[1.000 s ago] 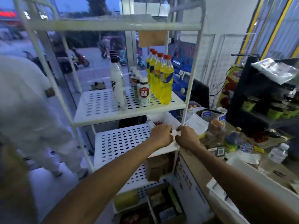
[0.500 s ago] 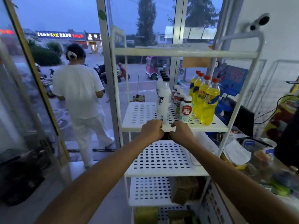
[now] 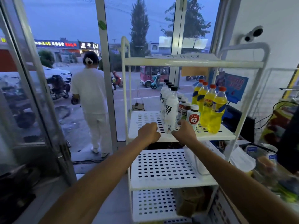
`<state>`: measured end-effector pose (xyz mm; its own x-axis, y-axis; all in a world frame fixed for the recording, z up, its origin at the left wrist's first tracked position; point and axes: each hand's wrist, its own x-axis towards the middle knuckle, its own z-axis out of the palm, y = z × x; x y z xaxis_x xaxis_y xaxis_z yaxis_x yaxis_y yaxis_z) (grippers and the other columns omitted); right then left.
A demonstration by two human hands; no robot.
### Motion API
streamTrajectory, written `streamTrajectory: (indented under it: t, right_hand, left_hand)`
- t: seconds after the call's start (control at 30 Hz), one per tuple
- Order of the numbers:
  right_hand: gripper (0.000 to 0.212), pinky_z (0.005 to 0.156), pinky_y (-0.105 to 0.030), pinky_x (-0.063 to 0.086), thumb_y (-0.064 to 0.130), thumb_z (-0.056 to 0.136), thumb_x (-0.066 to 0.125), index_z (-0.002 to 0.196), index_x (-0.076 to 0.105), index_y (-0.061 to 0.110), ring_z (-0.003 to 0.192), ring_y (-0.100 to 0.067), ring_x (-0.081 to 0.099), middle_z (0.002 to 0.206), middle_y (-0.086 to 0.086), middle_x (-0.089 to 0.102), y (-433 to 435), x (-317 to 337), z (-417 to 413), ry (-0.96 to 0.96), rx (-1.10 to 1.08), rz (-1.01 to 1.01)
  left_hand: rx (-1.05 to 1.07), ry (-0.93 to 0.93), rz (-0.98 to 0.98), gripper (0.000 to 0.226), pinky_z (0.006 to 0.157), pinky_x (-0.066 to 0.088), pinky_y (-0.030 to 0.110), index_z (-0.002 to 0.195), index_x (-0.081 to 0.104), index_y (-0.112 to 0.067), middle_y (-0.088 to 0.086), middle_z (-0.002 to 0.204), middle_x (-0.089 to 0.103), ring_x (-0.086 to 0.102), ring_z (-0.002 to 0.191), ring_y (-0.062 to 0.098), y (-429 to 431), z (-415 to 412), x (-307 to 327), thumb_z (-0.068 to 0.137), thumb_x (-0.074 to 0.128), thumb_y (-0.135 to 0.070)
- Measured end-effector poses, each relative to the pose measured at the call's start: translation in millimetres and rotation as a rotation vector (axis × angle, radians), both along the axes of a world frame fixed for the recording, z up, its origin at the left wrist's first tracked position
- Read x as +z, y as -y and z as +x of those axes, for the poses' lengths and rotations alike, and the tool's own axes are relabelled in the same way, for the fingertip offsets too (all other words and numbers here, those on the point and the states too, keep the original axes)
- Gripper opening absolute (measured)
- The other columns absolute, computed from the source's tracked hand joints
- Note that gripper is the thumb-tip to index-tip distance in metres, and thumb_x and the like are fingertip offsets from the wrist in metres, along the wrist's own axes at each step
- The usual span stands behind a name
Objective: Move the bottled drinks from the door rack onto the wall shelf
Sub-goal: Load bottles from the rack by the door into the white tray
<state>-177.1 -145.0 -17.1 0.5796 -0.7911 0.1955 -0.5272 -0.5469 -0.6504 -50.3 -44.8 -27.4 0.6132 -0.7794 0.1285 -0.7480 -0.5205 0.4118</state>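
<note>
My left hand (image 3: 148, 132) rests clenched and empty on the rack shelf (image 3: 142, 118). My right hand (image 3: 184, 131) curls beside it; I cannot tell if it holds anything. White bottles (image 3: 170, 109) stand just beyond, between both hands, with yellow bottles (image 3: 215, 110) farther right.

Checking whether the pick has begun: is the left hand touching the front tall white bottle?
Apart. The head view shows bare perforated shelf between the left hand and the front tall white bottle.
</note>
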Motion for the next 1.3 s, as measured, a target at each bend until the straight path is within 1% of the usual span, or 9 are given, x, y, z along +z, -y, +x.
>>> streamTrajectory:
  t: [0.17, 0.33, 0.47, 0.63, 0.83, 0.9, 1.13, 1.2, 1.3]
  right_hand:
    - [0.054, 0.079, -0.039, 0.052, 0.022, 0.078, 0.071, 0.124, 0.045, 0.011, 0.102, -0.032, 0.061, 0.115, -0.011, 0.063, 19, 5, 12, 0.080, -0.014, 0.000]
    - [0.063, 0.080, -0.037, 0.052, 0.025, 0.076, 0.073, 0.127, 0.039, 0.010, 0.103, -0.033, 0.063, 0.116, -0.011, 0.064, 44, 7, 37, 0.146, -0.026, -0.001]
    - [0.077, 0.078, -0.032, 0.041, 0.037, 0.074, 0.078, 0.131, 0.035, 0.009, 0.115, -0.031, 0.057, 0.124, -0.011, 0.058, 59, 5, 60, 0.143, -0.058, 0.011]
    - [0.081, 0.091, -0.041, 0.045, 0.037, 0.077, 0.077, 0.135, 0.029, 0.009, 0.120, -0.034, 0.052, 0.132, -0.016, 0.053, 67, -7, 79, 0.216, -0.040, 0.038]
    - [0.080, 0.088, -0.042, 0.048, 0.036, 0.078, 0.075, 0.133, 0.025, 0.007, 0.117, -0.034, 0.056, 0.129, -0.015, 0.054, 63, -7, 81, 0.192, -0.032, -0.033]
    - [0.079, 0.086, -0.043, 0.052, 0.037, 0.076, 0.077, 0.130, 0.027, 0.009, 0.112, -0.032, 0.059, 0.125, -0.013, 0.057, 58, -8, 74, 0.193, -0.058, -0.048]
    - [0.070, 0.076, -0.040, 0.056, 0.040, 0.065, 0.080, 0.108, 0.027, 0.022, 0.093, -0.025, 0.064, 0.101, 0.001, 0.056, 43, -8, 55, 0.193, -0.230, -0.080]
    - [0.070, 0.075, -0.040, 0.056, 0.039, 0.066, 0.081, 0.105, 0.026, 0.023, 0.092, -0.026, 0.064, 0.099, 0.002, 0.056, 37, -8, 51, 0.206, -0.269, -0.085]
    - [0.071, 0.074, -0.042, 0.058, 0.038, 0.066, 0.083, 0.111, 0.031, 0.020, 0.088, -0.025, 0.066, 0.100, -0.002, 0.062, 30, -12, 38, 0.240, -0.336, -0.060]
  left_hand:
    - [0.016, 0.020, 0.003, 0.042, 0.084, 0.044, 0.034, 0.134, 0.043, -0.015, 0.010, 0.129, 0.054, 0.054, 0.113, 0.029, 27, 12, -1, 0.093, 0.052, -0.023]
    - [0.040, 0.030, 0.022, 0.057, 0.076, 0.045, 0.034, 0.145, 0.030, -0.014, 0.012, 0.128, 0.055, 0.057, 0.110, 0.031, 58, 30, 0, 0.093, 0.052, -0.019]
    - [0.061, 0.084, -0.037, 0.047, 0.068, 0.041, 0.032, 0.138, 0.036, -0.013, 0.014, 0.114, 0.060, 0.060, 0.101, 0.032, 80, 49, 1, 0.094, 0.051, -0.015]
    - [0.039, 0.025, -0.117, 0.046, 0.074, 0.046, 0.034, 0.137, 0.040, -0.013, 0.016, 0.109, 0.063, 0.061, 0.098, 0.032, 91, 72, -7, 0.093, 0.053, -0.013]
    - [-0.020, -0.116, -0.171, 0.047, 0.078, 0.050, 0.037, 0.134, 0.040, -0.012, 0.014, 0.116, 0.059, 0.060, 0.098, 0.030, 115, 84, -2, 0.090, 0.057, -0.011]
    - [-0.045, -0.139, -0.198, 0.052, 0.080, 0.049, 0.039, 0.129, 0.039, -0.010, 0.014, 0.116, 0.057, 0.058, 0.101, 0.032, 123, 85, 2, 0.084, 0.065, -0.014]
    - [-0.052, -0.271, -0.378, 0.067, 0.067, 0.044, 0.034, 0.109, 0.035, -0.015, 0.004, 0.101, 0.057, 0.058, 0.091, 0.025, 137, 71, -11, 0.069, 0.079, -0.045]
    - [-0.020, -0.295, -0.413, 0.068, 0.066, 0.041, 0.032, 0.114, 0.038, -0.012, 0.007, 0.107, 0.059, 0.060, 0.097, 0.026, 139, 67, -13, 0.072, 0.077, -0.050]
    - [0.012, -0.322, -0.404, 0.068, 0.075, 0.049, 0.039, 0.127, 0.036, -0.006, 0.015, 0.124, 0.056, 0.058, 0.109, 0.034, 143, 64, -8, 0.083, 0.068, -0.047]
